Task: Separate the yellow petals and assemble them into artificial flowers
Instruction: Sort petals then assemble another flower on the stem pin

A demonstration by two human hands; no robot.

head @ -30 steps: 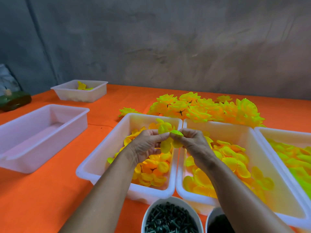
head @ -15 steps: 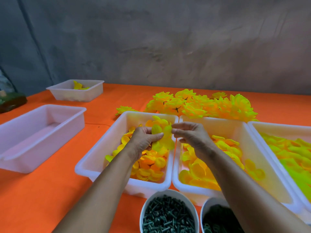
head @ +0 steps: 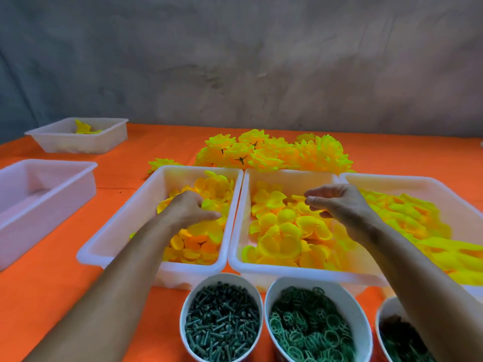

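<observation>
Yellow petals (head: pixel 282 226) are being sorted in the middle tray (head: pixel 292 274): just left of it the left hand (head: pixel 193 207) is grasping petals, above it the right hand (head: pixel 337 202) is pinched, contents untellable; stacking is judged next.

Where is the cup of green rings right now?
Head view, bottom centre: the cup of green rings sits between the cup of green pegs and a third cup.
</observation>
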